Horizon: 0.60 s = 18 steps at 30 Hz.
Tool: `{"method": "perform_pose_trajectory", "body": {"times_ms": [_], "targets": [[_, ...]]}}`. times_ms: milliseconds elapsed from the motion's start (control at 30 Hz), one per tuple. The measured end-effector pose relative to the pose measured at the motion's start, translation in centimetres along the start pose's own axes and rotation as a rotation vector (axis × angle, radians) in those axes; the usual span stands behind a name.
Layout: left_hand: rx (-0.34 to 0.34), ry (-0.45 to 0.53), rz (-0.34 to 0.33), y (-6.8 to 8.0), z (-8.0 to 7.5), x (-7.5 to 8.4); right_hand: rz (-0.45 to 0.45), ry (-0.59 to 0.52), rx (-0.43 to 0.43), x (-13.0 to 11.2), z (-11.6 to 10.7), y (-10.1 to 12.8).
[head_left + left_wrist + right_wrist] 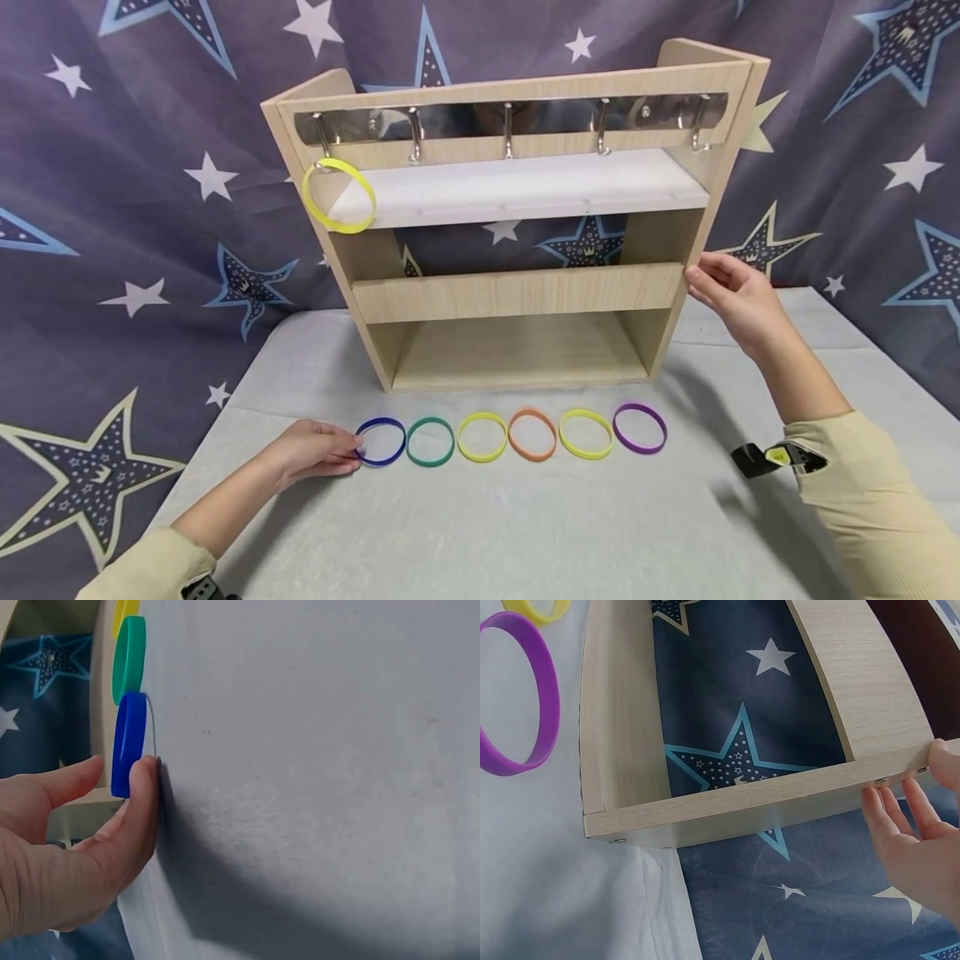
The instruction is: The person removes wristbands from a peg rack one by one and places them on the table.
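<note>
Six bands lay in a row on the grey table (480, 533) in front of the wooden rack (517, 292), and one yellow band (339, 195) already hung from the leftmost hook (322, 137) under the top rail. By our judgement the work was barely begun: one band up, six still to go, with four hooks along the metal strip bare.

Our left hand (311, 452) rested on the cloth at the left end of the row. Its thumb and a fingertip (142, 780) touched the near edge of the blue band (380, 441), the fingers loosely bent; the band still lay flat, so we would call it a touch and not yet a firm grip. Next to it, in order, came the green band (431, 441), a yellow one (483, 437), an orange one (532, 433), another yellow (586, 433) and the purple band (640, 428).

Our right hand (731, 300) lay against the rack's right side panel, fingers (900, 817) nearly straight on the edge, holding nothing, seemingly steadying the rack.
</note>
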<state>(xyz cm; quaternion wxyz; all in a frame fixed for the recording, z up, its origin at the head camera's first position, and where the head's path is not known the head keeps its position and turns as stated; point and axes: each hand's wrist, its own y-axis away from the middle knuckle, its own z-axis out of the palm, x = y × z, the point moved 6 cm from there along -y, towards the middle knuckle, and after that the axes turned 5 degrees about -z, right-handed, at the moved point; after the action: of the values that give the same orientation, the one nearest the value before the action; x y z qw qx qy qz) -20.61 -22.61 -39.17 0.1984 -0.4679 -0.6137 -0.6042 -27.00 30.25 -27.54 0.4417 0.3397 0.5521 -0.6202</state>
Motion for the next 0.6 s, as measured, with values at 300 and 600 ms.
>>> {"method": "perform_pose_trajectory", "body": {"times_ms": [300,600], "targets": [[0.094,-0.192,-0.025,0.8,-0.6,0.6,-0.005,0.009,0.006,0.0,0.1,0.0],[0.212,-0.352,0.140,0.4,-1.4,2.0,-0.005,0.005,0.000,0.1,0.0,0.0]]}}
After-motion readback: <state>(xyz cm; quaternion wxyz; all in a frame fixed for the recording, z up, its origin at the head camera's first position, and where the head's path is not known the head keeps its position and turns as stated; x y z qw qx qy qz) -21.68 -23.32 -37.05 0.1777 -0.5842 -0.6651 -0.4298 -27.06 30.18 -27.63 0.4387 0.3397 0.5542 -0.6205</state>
